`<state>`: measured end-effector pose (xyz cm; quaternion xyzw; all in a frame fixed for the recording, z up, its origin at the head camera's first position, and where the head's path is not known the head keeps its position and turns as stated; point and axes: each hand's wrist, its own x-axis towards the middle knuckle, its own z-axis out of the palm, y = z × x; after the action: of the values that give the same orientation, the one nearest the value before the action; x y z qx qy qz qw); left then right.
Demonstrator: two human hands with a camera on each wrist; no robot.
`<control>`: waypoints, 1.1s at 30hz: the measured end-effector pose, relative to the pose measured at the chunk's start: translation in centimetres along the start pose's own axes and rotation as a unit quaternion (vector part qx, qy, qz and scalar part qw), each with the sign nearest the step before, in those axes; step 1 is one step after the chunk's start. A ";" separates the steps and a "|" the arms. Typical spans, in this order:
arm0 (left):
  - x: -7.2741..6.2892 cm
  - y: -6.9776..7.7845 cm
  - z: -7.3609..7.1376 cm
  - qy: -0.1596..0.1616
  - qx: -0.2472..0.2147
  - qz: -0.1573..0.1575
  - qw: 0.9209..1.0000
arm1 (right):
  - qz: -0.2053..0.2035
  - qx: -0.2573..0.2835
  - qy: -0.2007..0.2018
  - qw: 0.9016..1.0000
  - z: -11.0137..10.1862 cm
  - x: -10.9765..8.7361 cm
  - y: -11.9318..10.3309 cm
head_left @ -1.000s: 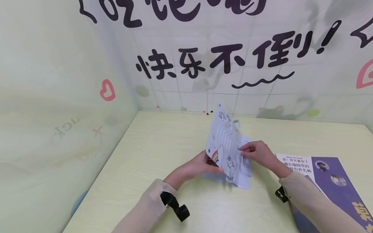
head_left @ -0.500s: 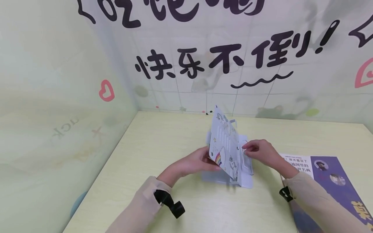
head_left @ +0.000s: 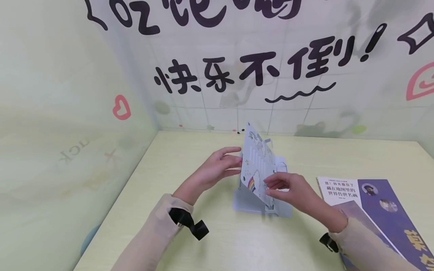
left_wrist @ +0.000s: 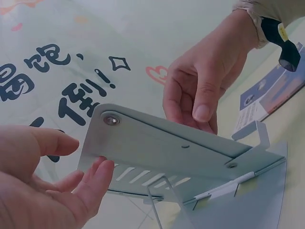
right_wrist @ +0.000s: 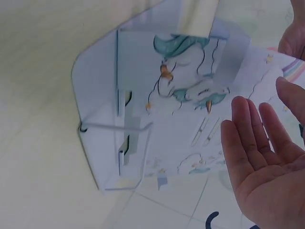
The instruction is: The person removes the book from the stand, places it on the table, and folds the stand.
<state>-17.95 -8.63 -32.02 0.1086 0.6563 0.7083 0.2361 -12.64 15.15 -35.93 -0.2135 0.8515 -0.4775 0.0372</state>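
A white metal book stand (head_left: 259,162) printed with unicorns and a rainbow stands on the table, its panel tilted up from a flat base. In the left wrist view, the panel's plain back, slots and a wire prop (left_wrist: 157,205) show. My left hand (head_left: 217,169) is at the panel's left edge, fingers spread and fairly straight, fingertips at or close to its back. My right hand (head_left: 293,190) is at the panel's printed front with loosely bent fingers, holding nothing. In the right wrist view, the right palm (right_wrist: 262,176) faces up beside the panel, and a wire page holder (right_wrist: 143,157) juts from the base.
A purple and white book (head_left: 383,203) lies on the table at the right, partly under the right forearm. The pale wooden table (head_left: 190,241) meets a wall sheet (head_left: 217,116) with large black characters behind the stand. Each wrist wears a black camera strap.
My left hand has let go of the panel's lower left edge and moved up along its side. My right hand has moved from the wire page holder leftward to the panel's front.
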 end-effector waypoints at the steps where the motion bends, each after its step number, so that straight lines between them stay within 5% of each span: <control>1: 0.0 0.1 0.2 0.000 -0.010 0.001 1.000 | -0.004 0.003 0.002 1.000 0.3 -0.1 -0.1; 11: 0.3 0.6 1.8 0.014 -0.038 -0.001 0.999 | -0.003 0.019 0.030 0.999 1.4 -0.4 -0.6; 33: 2.6 1.7 6.4 -0.003 -0.053 0.004 0.999 | -0.041 0.065 0.084 0.994 -0.2 -2.7 -0.3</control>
<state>-17.54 -1.80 -30.02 0.1003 0.6171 0.7424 0.2408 -10.13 16.27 -35.98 -0.2039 0.8096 -0.5489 -0.0406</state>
